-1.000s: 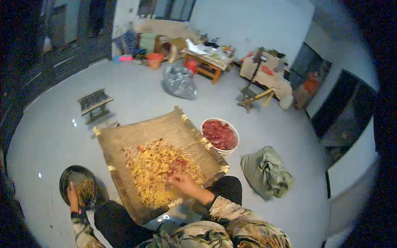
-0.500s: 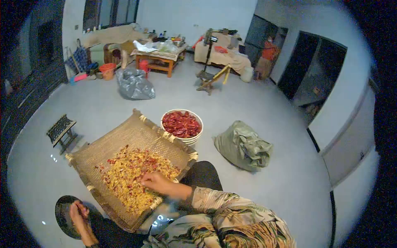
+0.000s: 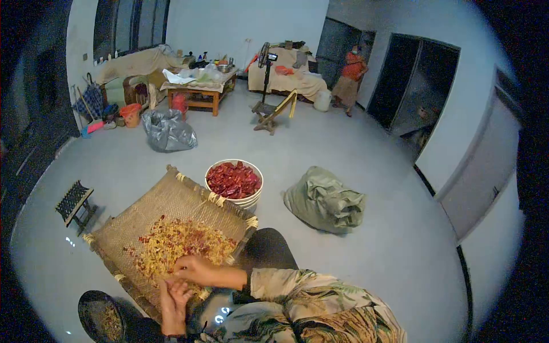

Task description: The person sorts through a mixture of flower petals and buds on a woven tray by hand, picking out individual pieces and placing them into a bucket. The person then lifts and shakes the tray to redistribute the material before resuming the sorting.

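The fingers (image 3: 180, 267) on the right hand (image 3: 197, 270) are bunched together, and from my spot I can't tell if they're pinching anything. The left hand (image 3: 174, 300) is right by it, palm up, fingers loosely curled, and honestly I can't tell if there's something in there either. Both are over the near part of a big woven tray (image 3: 163, 206). The yellow-and-red bits (image 3: 171, 240) are on that tray, spread in a wide heap mostly toward the hands. Just beyond the tray's right side there's a white bucket (image 3: 250, 202) full of dark red pieces (image 3: 233, 179). Off past the left hand sits a dark round basin (image 3: 86, 313) with some scraps (image 3: 110, 324) in it. Farther out: a little low stool (image 3: 74, 201), a greenish sack (image 3: 325, 201) slumped on the floor (image 3: 366, 257), a shiny grey plastic bag (image 3: 168, 131). Way back, a cluttered wooden table (image 3: 215, 106), plus someone in an orange top (image 3: 353, 70) near a doorway.
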A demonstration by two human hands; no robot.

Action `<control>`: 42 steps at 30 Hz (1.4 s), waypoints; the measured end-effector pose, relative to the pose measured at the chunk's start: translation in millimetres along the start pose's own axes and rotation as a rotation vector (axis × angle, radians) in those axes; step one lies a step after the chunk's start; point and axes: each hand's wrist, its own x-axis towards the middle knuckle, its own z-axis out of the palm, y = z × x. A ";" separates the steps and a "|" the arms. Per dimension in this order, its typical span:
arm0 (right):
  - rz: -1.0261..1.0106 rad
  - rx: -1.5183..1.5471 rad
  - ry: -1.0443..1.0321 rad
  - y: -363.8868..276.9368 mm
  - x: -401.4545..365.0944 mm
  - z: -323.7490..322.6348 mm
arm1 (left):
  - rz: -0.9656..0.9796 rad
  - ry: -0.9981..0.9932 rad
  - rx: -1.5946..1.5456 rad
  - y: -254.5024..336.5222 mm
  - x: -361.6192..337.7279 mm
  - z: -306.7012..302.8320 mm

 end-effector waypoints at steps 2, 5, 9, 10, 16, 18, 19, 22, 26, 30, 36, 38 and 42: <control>-0.036 -0.105 -0.129 -0.9 -2.1 4.2 | -0.065 -0.118 -0.054 -8.8 4.9 -1.7; -0.117 -0.162 -0.098 -15.0 -15.0 -5.7 | -0.083 -0.163 -0.128 -16.4 13.2 -19.2; -0.061 -0.104 -0.054 -1.2 -18.1 2.1 | -0.008 -0.244 0.061 -11.5 3.9 -35.1; -0.042 -0.071 -0.039 1.4 -18.7 2.1 | 0.050 -0.238 0.178 0.3 -23.7 -32.7; 0.119 -0.179 -0.163 45.1 -19.7 -6.4 | 0.323 0.067 0.252 88.7 -59.5 -35.4; 0.090 -0.134 -0.109 42.2 -28.4 -15.4 | 0.522 0.096 0.473 132.3 -69.1 -80.8; 0.076 -0.111 -0.081 40.3 -31.2 -18.9 | 0.706 0.305 0.778 149.1 -67.9 -112.0; -0.140 -0.124 0.174 61.6 -37.7 -5.9 | 0.861 0.587 1.288 175.9 -74.1 -173.9; 0.021 -0.115 0.038 47.4 -38.0 -16.8 | 0.922 0.403 0.985 177.4 -50.6 -204.4; 0.042 -0.156 0.009 34.7 -36.0 -19.1 | 0.937 0.187 0.448 158.9 -74.9 -169.2; -0.155 0.252 -0.100 10.5 -8.3 9.2 | 0.557 -0.097 0.784 119.0 17.9 -121.0; 0.016 0.554 -0.317 -24.5 -1.7 15.7 | 0.427 -0.010 0.421 70.8 -13.5 -24.4; 0.280 0.896 -0.454 -21.9 12.7 39.2 | 0.115 -0.179 -0.014 29.3 -24.5 45.7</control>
